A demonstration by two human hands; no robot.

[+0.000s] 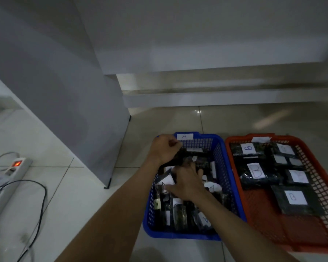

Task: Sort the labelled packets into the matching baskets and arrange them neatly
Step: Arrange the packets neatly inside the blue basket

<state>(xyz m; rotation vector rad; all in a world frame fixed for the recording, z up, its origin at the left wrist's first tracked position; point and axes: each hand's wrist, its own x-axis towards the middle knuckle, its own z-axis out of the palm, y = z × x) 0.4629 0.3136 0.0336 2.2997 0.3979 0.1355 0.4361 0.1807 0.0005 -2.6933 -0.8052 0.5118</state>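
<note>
A blue basket [222, 159] with an "A" tag on its far rim sits on the floor, full of dark packets with white labels [178, 210]. Beside it on the right stands a red basket [311, 159] holding several dark packets marked "B" [256, 171]. My left hand [164, 148] is at the blue basket's far left corner, fingers closed on the edge of a dark packet. My right hand [187, 181] reaches into the blue basket's middle, fingers spread and pressed on the packets; what it holds is hidden.
A grey cabinet panel [64, 91] stands to the left of the baskets. A white power strip [6, 176] with a lit red switch and a black cable [40, 205] lie on the tiled floor at far left. A low step runs behind the baskets.
</note>
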